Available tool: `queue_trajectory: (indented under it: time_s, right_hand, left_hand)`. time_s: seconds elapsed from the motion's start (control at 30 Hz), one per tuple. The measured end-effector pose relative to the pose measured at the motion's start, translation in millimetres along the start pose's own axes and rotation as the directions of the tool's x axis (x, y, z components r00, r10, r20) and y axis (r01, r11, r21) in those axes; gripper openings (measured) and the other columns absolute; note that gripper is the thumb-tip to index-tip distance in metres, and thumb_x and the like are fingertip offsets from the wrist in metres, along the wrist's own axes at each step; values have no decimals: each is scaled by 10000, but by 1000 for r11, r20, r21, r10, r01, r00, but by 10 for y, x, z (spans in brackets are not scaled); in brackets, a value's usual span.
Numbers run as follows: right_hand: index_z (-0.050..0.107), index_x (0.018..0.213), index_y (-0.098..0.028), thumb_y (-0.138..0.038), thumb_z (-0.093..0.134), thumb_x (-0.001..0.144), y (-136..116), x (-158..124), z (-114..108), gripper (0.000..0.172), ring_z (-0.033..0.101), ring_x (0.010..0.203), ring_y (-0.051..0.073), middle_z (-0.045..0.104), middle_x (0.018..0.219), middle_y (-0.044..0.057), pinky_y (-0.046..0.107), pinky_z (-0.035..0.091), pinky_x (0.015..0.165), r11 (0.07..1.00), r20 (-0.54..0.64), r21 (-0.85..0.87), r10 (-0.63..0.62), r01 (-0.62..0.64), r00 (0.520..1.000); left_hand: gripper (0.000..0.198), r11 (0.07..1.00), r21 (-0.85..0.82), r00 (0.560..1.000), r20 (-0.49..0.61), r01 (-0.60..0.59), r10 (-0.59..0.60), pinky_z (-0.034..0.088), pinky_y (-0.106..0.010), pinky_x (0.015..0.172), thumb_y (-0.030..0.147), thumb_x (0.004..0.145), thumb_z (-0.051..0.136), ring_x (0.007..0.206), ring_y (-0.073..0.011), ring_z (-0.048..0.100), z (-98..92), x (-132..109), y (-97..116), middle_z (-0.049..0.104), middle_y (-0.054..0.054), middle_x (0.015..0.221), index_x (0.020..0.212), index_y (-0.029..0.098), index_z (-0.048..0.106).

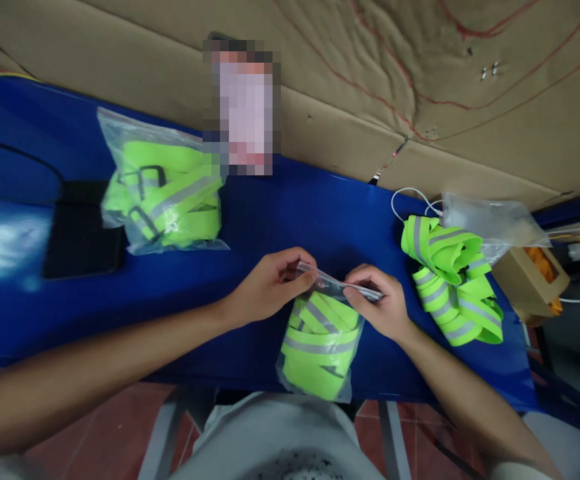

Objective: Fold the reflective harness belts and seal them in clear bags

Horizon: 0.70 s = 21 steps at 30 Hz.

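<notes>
A clear zip bag (290,383) with folded neon-yellow reflective straps (317,343) inside lies at the table's front edge, its mouth toward the back. At the left end of the mouth, my left hand (275,283) pinches the plastic between thumb and fingers. My right hand (380,303) grips the same top strip toward its right end, thumb on the near side. Whether the seal is closed I cannot tell. Right of my right hand, loose neon-yellow reflective straps (455,280) lie in a heap.
Another filled zip bag (180,193) stands back left, beside a black flat box (83,233) with a cable. A blurred-out object (245,107) leans at the brown backing. At right are an empty clear bag (495,223), a cardboard box (530,283) and a white cable (413,191) on the blue table (290,207).
</notes>
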State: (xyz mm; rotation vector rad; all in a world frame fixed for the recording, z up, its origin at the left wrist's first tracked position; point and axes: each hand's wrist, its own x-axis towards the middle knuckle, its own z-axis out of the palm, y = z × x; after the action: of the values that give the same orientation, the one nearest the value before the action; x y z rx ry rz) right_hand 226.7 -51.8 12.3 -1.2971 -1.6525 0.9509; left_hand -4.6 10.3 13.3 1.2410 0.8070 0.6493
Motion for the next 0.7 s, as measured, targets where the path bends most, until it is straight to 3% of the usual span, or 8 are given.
queue_trajectory:
  time_s: [0.33, 0.7]
  right_hand:
    - [664, 883, -217, -332, 690, 938, 9, 6, 6, 130, 586, 599, 115, 690, 775, 9, 248, 457, 547, 1000, 3, -17, 22, -22, 1000]
    - [686, 923, -218, -306, 705, 935, 23, 4, 6, 91, 617, 628, 116, 710, 821, 15, 243, 481, 572, 1000, 41, -12, 0, 1, 999]
  left_hand:
    - [244, 1000, 26, 1000, 3, 2, -2, 409, -191, 582, 393, 877, 706, 634, -87, 537, 0, -4, 20, 625, 12, 751, 874, 160, 635]
    - [260, 993, 114, 996, 85, -5, -5, 362, -188, 533, 419, 893, 708, 603, -90, 489, -19, -18, 14, 605, 14, 711, 897, 160, 683]
